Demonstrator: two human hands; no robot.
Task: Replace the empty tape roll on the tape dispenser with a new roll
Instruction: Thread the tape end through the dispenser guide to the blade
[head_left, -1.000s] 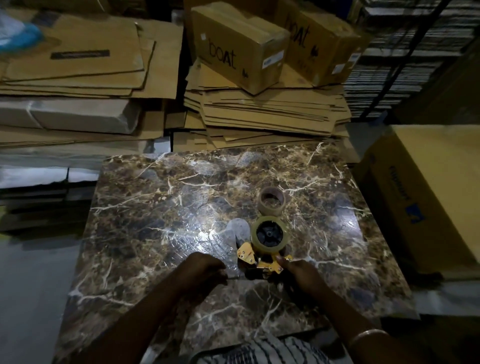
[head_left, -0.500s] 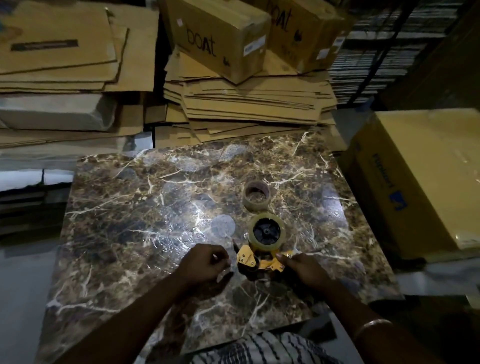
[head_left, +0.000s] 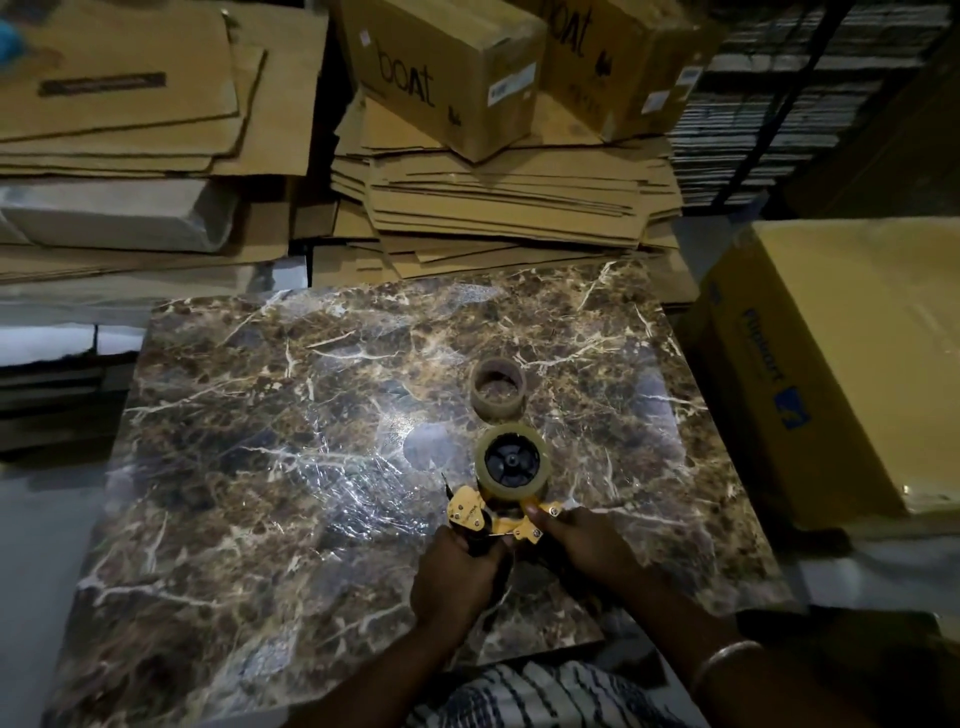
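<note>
Two hands, left (head_left: 457, 566) and right (head_left: 582, 545), grip one dispenser (head_left: 488, 519); one new roll (head_left: 511, 462) mounted, one empty core (head_left: 497, 387) beside.

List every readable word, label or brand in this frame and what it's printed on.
"boAt": side of the nearer brown carton.
Blue lettering, apparently "Flipkart", viewed at a steep angle: side of the yellow box.
White stickers on the cartons: too small.
Dark strip on flattened cardboard: blurred.

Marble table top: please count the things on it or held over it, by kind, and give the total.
Tape dispenser, held by left hand and right hand: 1
New tape roll on the dispenser: 1
Empty tape core standing on the marble table: 1
Total: 3
</note>
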